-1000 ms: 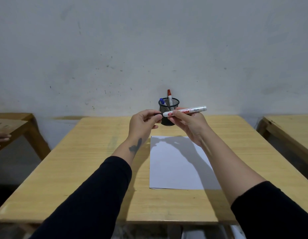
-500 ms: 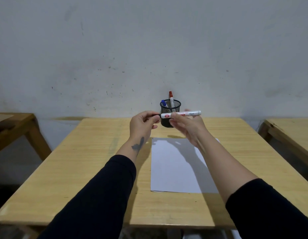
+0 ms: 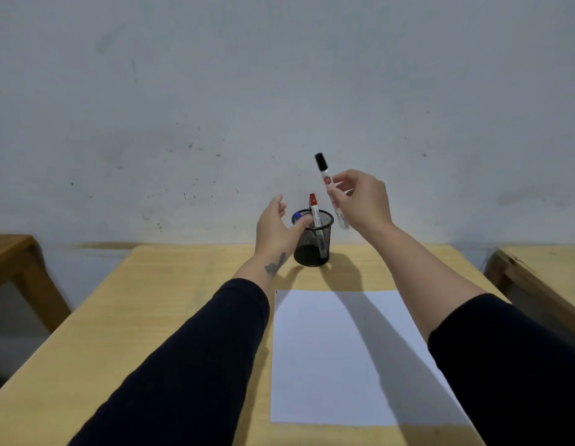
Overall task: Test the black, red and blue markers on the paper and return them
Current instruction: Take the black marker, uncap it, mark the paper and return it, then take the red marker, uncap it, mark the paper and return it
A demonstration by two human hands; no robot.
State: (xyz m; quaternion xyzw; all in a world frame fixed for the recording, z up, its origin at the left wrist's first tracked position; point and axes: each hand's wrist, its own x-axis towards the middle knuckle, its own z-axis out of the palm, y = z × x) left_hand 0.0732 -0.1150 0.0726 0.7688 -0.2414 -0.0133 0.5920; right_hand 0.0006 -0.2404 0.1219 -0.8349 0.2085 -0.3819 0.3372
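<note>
My right hand (image 3: pixel 363 201) grips the black marker (image 3: pixel 326 180) by its white barrel, nearly upright, with its black cap on top, just right of and above the holder. My left hand (image 3: pixel 276 228) is spread with nothing in it, beside the left rim of the black mesh pen holder (image 3: pixel 312 249). The red marker (image 3: pixel 315 209) stands in the holder. The blue marker (image 3: pixel 297 217) shows only its cap behind my left fingers. The white paper (image 3: pixel 344 358) lies on the table nearer to me, with a tiny dark mark at its top left corner.
The wooden table (image 3: pixel 170 317) stands against a grey wall. Another wooden table (image 3: pixel 547 272) is at the right, and a wooden bench (image 3: pixel 12 255) at the left.
The black marker lay level between both hands with my left fingers at its cap end. My left hand has let go and spread, and my right hand has raised the marker upright toward the holder.
</note>
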